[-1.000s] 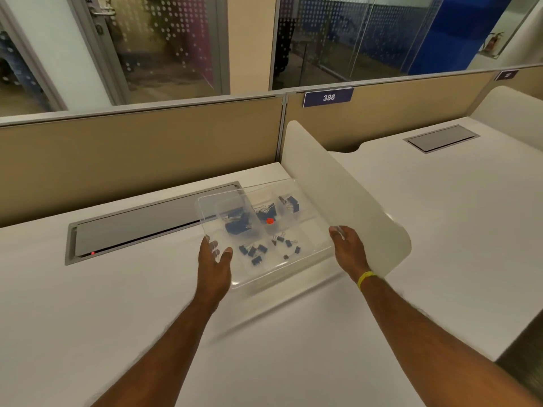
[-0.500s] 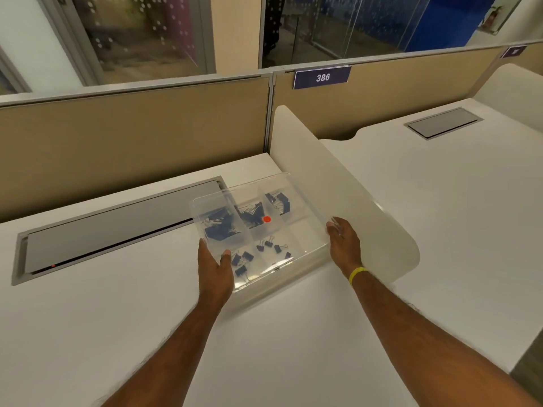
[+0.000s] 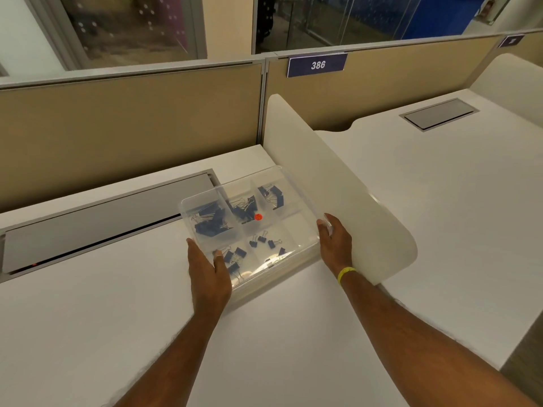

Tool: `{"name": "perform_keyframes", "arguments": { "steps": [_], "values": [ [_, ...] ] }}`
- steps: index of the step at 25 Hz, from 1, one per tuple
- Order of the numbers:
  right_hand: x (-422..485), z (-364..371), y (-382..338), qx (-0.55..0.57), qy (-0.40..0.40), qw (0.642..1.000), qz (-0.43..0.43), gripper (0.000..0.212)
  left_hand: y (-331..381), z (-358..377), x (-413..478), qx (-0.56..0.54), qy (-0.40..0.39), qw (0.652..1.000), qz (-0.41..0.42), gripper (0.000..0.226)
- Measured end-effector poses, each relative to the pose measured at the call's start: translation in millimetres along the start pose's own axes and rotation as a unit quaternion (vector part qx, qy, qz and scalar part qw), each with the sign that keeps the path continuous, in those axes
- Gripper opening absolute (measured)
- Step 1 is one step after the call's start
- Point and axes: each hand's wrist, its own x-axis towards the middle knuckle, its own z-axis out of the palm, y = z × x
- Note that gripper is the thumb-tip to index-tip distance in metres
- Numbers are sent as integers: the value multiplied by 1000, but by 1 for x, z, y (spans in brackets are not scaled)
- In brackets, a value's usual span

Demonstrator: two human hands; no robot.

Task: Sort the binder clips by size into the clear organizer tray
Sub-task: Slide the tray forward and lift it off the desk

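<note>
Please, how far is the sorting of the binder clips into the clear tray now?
Done, it seems: the blue binder clips lie in separate compartments of the clear tray, big ones back left, small ones in front; no loose clip shows on the desk. In hand: left hand and right hand grip the tray's sides. Left: probably only setting it aside; exact sizes are too small to check.

This is an open-plan office. A tan cubicle partition [image 3: 132, 118] carries a number plate reading 386 [image 3: 317, 65]. In front of it stand white desks [image 3: 88, 318] with a grey cable hatch [image 3: 97, 227] and a curved white divider [image 3: 338, 186]. Behind it are glass-walled rooms [image 3: 352, 19].
</note>
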Motion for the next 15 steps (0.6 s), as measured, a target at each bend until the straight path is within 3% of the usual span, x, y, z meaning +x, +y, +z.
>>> {"name": "perform_keyframes", "arguments": {
  "steps": [15],
  "values": [
    [-1, 9, 11, -42, 15, 999, -14, 36, -3, 4, -2, 73, 36, 997, 11, 67]
  ]
}}
